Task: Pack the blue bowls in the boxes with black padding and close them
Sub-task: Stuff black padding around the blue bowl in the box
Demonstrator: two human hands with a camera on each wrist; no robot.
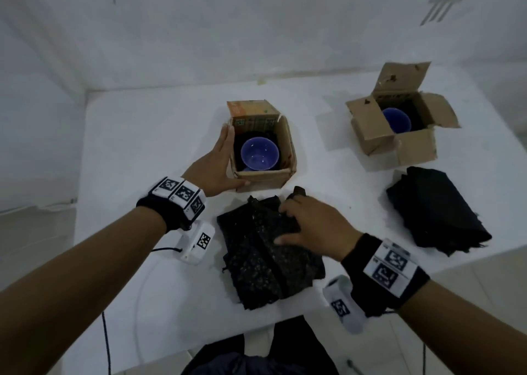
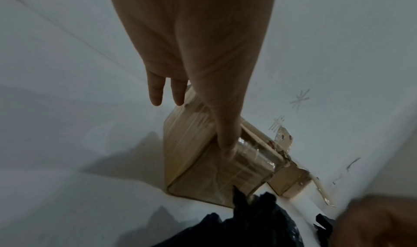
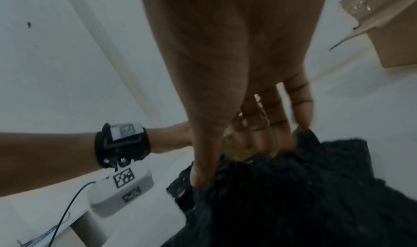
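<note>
my right hand (image 3: 237, 72) hides most of the near box (image 3: 237, 151) on the right wrist camera; the far box (image 3: 394, 27) is cut by the frame's edge, its bowl (image 1: 396, 120) half hidden by flaps.

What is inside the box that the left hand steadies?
Inside the near box sits a blue bowl on dark padding; the box floor under it is hidden. The left hand rests against its side.

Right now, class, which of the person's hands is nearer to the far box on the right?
Right. The right hand pinches the near padding, with bare table between it and the far box. The left hand steadies the near box, farther left.
</note>
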